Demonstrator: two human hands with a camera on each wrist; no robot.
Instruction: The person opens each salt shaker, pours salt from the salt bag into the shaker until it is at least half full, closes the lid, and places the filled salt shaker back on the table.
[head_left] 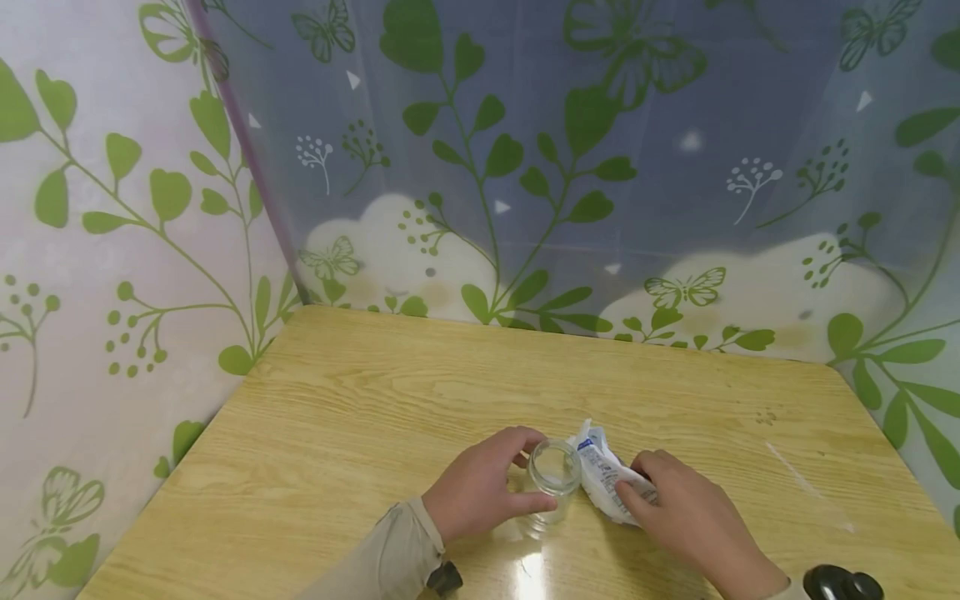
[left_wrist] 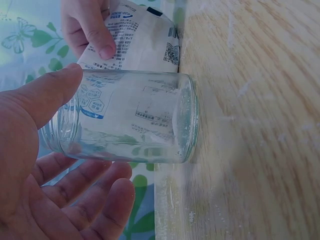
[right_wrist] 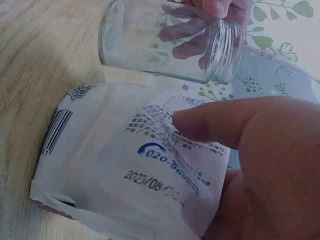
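Note:
A clear glass jar (head_left: 555, 486) stands upright on the table, its threaded mouth uncovered. My left hand (head_left: 483, 483) holds it near the neck, thumb on one side and fingers round the other. In the left wrist view the jar (left_wrist: 135, 117) looks clear, and the printed bag shows through its wall. Just right of the jar, a soft white plastic bag (head_left: 603, 487) with blue and black print rests low by the table. My right hand (head_left: 686, 508) pinches its upper part, thumb (right_wrist: 210, 122) on the printed face; those fingers are mostly hidden behind the bag.
The light wood table (head_left: 360, 392) has small white grains (left_wrist: 192, 217) near the jar's base. Patterned cloth walls (head_left: 480, 167) with leaves and butterflies close off the back and sides. A black object (head_left: 840, 582) is at the lower right edge.

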